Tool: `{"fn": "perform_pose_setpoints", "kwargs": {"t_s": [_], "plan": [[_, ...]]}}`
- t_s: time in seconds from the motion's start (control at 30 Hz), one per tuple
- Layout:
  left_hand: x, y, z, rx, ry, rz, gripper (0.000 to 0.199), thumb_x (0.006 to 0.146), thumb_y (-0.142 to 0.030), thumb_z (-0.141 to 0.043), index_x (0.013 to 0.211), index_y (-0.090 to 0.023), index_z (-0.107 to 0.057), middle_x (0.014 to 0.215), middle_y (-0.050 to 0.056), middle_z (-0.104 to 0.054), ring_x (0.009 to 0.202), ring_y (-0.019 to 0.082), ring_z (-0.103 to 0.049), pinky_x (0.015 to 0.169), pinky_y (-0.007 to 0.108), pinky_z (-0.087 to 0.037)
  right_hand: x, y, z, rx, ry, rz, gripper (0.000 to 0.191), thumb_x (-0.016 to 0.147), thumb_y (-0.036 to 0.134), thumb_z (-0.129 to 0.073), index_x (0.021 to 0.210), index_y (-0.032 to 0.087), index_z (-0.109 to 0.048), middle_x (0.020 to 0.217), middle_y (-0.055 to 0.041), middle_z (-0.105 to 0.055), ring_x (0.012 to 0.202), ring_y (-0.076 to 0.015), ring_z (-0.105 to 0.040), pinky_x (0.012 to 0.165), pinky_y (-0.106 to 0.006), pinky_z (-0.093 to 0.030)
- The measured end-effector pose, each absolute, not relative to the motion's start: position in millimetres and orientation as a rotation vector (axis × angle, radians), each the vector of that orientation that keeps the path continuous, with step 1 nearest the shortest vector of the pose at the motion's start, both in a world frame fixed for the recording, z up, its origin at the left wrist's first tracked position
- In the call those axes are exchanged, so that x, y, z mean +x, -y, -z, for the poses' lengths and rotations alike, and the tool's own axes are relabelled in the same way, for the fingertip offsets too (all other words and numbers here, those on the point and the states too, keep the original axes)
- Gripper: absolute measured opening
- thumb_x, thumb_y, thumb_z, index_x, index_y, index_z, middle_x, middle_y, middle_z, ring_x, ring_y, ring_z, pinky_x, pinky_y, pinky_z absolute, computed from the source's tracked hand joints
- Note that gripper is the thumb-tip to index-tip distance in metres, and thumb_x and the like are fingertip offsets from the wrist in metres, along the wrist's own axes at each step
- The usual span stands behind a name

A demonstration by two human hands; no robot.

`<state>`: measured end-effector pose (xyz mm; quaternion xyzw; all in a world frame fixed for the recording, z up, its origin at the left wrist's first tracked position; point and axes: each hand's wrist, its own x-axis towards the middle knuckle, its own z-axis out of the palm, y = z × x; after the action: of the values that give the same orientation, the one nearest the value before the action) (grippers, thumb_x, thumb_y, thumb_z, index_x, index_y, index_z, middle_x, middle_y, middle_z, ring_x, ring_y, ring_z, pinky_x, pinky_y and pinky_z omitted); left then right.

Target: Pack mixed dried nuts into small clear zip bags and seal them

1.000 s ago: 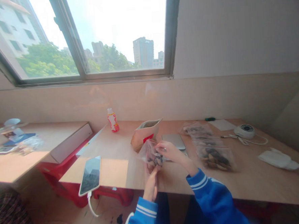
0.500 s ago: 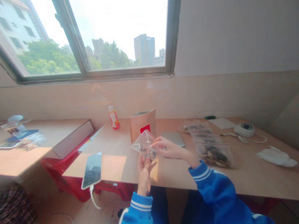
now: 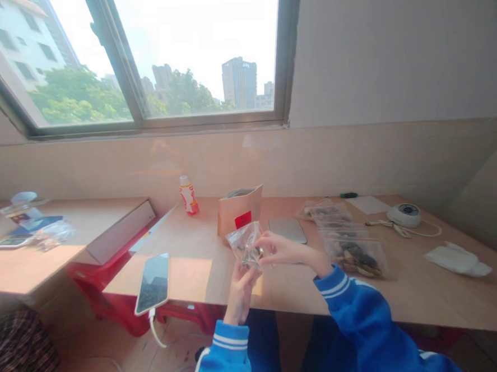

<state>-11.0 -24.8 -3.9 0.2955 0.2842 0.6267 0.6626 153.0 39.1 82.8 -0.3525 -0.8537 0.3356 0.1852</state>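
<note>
A small clear plastic bag [image 3: 242, 241] with dark pieces inside is held up over the table's front part. My left hand [image 3: 243, 284] grips it from below, fingers closed around its lower part. My right hand [image 3: 280, 248] is closed at the bag's right side, thumb and fingertips pinching the plastic. Just behind the bag stands an upright brown paper pouch [image 3: 239, 206] with a red label, its top gaping. To the right lies a row of filled clear bags; the nearest bag [image 3: 360, 256] holds dark and brown dried pieces.
A flat silver device [image 3: 288, 230] lies behind my right hand. A drink bottle [image 3: 188, 196] stands at the back. The charging phone [image 3: 153, 284] overhangs the left edge. A white camera [image 3: 404, 216] and a white tissue pack [image 3: 458, 260] are on the right.
The held bag has come down and tilted, and my right hand has moved slightly left and lower against it. The paper pouch has shifted slightly and leans differently.
</note>
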Motion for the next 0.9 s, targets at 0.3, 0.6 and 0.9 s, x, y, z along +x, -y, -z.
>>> {"fn": "perform_pose_setpoints", "kwargs": {"t_s": [0.3,0.6,0.9], "plan": [[1.2,22.4,2.8,0.774,-0.872,-1.424,0.058,0.061,-0.038,-0.081,0.111,-0.014,-0.064,0.113,0.017,-0.067,0.101,0.031,-0.064,0.081,0.037,-0.053,148.8,-39.1,-85.8,-0.827,2.376,-0.848,0.016,0.082,0.020,-0.061,0.094,0.020,-0.071,0.095,-0.0047,-0.061,0.092,-0.0189,-0.056,0.081,-0.030,-0.047],[0.7,24.7,2.8,0.723,-0.760,-1.451,0.052,0.069,-0.036,-0.076,0.116,-0.016,-0.064,0.122,0.013,-0.063,0.112,0.029,-0.059,0.089,0.036,-0.051,145.1,-36.8,-77.9,-0.946,2.279,-0.913,0.019,0.083,0.024,-0.057,0.091,0.016,-0.072,0.086,-0.0047,-0.071,0.077,-0.0176,-0.062,0.069,-0.027,-0.048],[-9.6,18.5,10.4,0.534,-0.788,-1.448,0.043,0.071,-0.029,-0.076,0.111,-0.018,-0.063,0.119,0.013,-0.065,0.108,0.026,-0.063,0.090,0.038,-0.051,149.4,-45.3,-92.7,-0.941,1.998,-0.880,0.021,0.079,0.026,-0.062,0.096,0.018,-0.071,0.095,-0.0059,-0.073,0.087,-0.0205,-0.065,0.076,-0.031,-0.049]]}}
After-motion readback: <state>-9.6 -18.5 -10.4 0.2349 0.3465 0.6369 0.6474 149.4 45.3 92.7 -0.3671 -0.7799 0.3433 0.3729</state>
